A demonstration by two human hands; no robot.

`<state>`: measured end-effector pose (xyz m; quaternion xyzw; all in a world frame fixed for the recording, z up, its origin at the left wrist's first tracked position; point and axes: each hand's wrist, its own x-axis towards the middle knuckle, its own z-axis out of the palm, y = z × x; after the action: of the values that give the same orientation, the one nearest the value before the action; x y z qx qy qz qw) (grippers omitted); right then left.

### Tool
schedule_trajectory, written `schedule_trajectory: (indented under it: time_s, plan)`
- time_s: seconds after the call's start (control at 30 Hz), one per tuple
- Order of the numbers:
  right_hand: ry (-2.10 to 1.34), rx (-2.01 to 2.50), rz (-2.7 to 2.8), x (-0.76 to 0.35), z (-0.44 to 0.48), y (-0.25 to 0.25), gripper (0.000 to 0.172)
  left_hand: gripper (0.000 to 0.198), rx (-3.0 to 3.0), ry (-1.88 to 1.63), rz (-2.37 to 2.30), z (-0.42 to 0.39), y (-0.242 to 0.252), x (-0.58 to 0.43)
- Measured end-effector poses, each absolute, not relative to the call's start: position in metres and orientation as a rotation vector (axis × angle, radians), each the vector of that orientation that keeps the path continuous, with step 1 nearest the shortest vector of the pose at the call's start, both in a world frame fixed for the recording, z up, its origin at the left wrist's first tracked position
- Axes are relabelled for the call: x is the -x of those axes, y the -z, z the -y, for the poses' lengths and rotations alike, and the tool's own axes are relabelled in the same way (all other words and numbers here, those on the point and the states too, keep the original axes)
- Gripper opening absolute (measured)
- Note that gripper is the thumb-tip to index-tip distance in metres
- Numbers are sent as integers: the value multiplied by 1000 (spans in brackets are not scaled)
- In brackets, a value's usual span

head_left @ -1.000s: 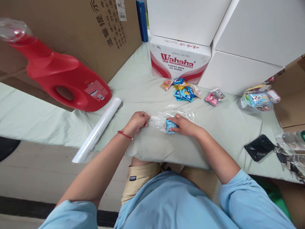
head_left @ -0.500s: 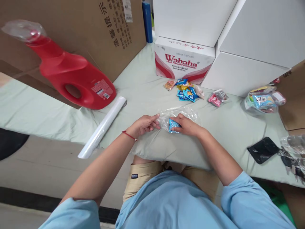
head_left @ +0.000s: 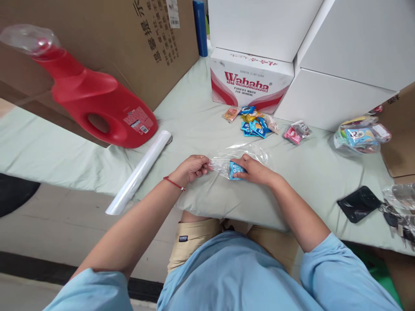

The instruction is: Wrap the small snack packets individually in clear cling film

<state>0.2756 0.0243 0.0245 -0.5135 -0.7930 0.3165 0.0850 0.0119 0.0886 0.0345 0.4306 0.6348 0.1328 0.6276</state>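
Pinching clear plastic film with closed fingertips, the left hand should tension gently; the right hand clasps a light-blue packet.

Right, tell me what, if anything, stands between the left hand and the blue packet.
Clear plastic does, stretching from the left hand to the blue packet; whether it passes over or under the packet is unclear. The right hand holds the packet, its grip hiding part of it.
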Motion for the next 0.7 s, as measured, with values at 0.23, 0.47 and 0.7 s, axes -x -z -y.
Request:
schedule_trajectory:
  time_s: [0.23, 0.47, 0.7]
  plan:
    - [-964, 1541, 2341, -276, -25, -23, 68, 11, -1329, -571, -1750, -60, -46, 10]
    - [-918, 1511, 2350, -280, -34, -31, 51, 31, -2404, -749, -1136, 7, -39, -38]
    - [-957, 1540, 2216, -276, -46, -32, 26, 35, -2489, -563, -1250, -7, -11, -58]
